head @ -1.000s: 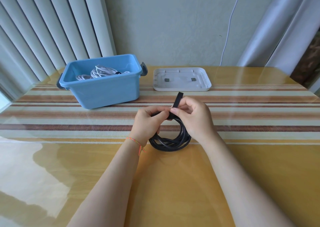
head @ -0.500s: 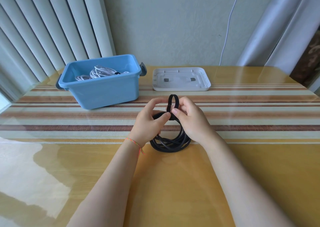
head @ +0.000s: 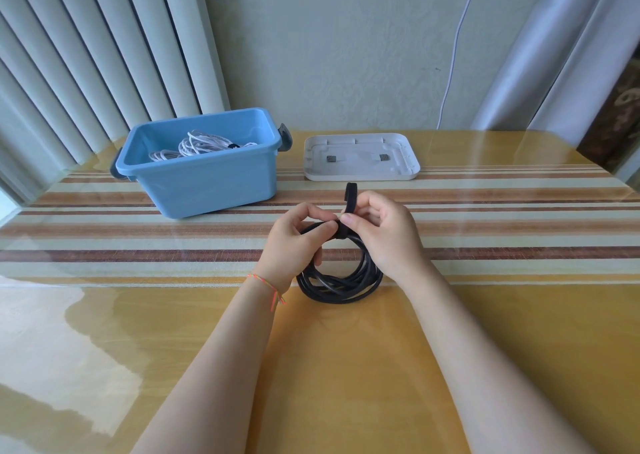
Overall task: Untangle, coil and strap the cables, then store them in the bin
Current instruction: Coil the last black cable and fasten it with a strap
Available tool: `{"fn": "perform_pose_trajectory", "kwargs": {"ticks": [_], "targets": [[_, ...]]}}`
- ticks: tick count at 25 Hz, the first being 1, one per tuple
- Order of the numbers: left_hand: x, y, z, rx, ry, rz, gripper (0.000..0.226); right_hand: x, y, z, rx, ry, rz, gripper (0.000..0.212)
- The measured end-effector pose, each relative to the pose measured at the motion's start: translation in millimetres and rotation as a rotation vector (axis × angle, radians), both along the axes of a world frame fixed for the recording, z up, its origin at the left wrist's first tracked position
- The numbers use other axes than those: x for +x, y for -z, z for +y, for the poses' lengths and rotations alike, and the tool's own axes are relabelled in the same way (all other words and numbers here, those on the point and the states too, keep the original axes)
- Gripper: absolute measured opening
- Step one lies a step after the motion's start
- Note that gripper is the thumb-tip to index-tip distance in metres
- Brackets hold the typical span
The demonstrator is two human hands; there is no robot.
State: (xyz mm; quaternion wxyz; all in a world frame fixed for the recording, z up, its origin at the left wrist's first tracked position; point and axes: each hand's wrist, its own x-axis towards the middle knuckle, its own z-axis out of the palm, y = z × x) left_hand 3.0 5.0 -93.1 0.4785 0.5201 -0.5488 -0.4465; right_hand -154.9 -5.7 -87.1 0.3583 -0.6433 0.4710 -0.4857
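Observation:
A coiled black cable (head: 341,285) stands on its edge on the table in front of me. My left hand (head: 294,245) grips the top of the coil from the left. A black strap (head: 349,199) wraps round the coil's top, and its free end sticks up in a fold. My right hand (head: 379,235) pinches that strap between thumb and fingers. The blue bin (head: 204,185) stands at the back left with coiled white cables (head: 197,145) inside.
The bin's white lid (head: 362,157) lies upside down at the back, right of the bin. A thin white cord (head: 453,58) hangs down the wall behind. Curtains hang at both back corners. The striped table (head: 502,245) has a glossy cover.
The strap stood straight up a second ago. My right hand has since bent it over into a fold and pulled it round the top of the coil. The coil stays in place.

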Motion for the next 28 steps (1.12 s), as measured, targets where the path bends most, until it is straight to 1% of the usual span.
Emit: {"fn": "perform_pose_trajectory", "kwargs": {"ticks": [4,5,9,13,17,21,25,28], "targets": [[-0.9,-3.2,-1.2,0.087,0.056,0.190,0.020,3.6,-0.2,1.7,-0.096,0.012,0.051,0.003],[0.3,-3.5,-1.8,0.114,0.080,0.211,0.020,4.5,0.4,1.6,-0.112,0.017,0.061,0.003],[6.1,-1.5,-3.2,0.177,0.176,0.149,0.010,5.4,5.5,-0.9,-0.158,0.065,0.092,0.001],[5.9,-3.1,-1.3,0.174,0.131,0.180,0.001,5.5,5.8,-0.6,-0.154,0.058,0.082,0.002],[7.5,-1.1,-2.1,0.158,0.074,0.209,0.003,6.0,4.3,1.3,-0.124,-0.002,0.070,0.002],[4.9,-1.0,-1.5,0.195,0.077,0.186,0.010,4.9,4.0,0.6,-0.107,0.008,0.076,0.002],[7.2,-1.7,-1.0,0.314,0.168,0.381,0.019,5.5,2.7,-0.1,-0.129,0.006,0.088,0.001],[8.3,-0.7,-2.5,0.359,0.179,0.426,0.023,7.5,-1.5,3.9,-0.160,-0.011,0.081,0.000]]}}
